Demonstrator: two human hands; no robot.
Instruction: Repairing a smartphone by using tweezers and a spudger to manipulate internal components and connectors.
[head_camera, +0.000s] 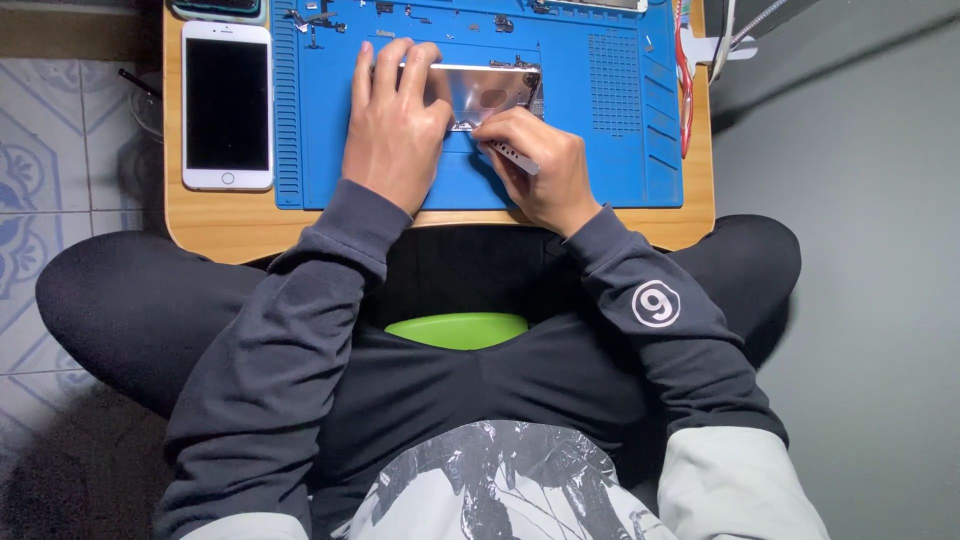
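A silver metal phone housing (490, 90) lies on the blue repair mat (620, 160). My left hand (393, 125) presses flat on the housing's left part, fingers spread over its edge. My right hand (540, 165) grips a slim silver tool (512, 156) whose tip points at the housing's lower edge. Both arms wear dark sleeves.
A white smartphone (227, 105) with a dark screen lies left of the mat on the small wooden table (230, 225). Small parts and screws (315, 20) sit along the mat's top edge. Red-handled tweezers (683, 80) rest at the right. A green object (458, 330) lies under the table, between my legs.
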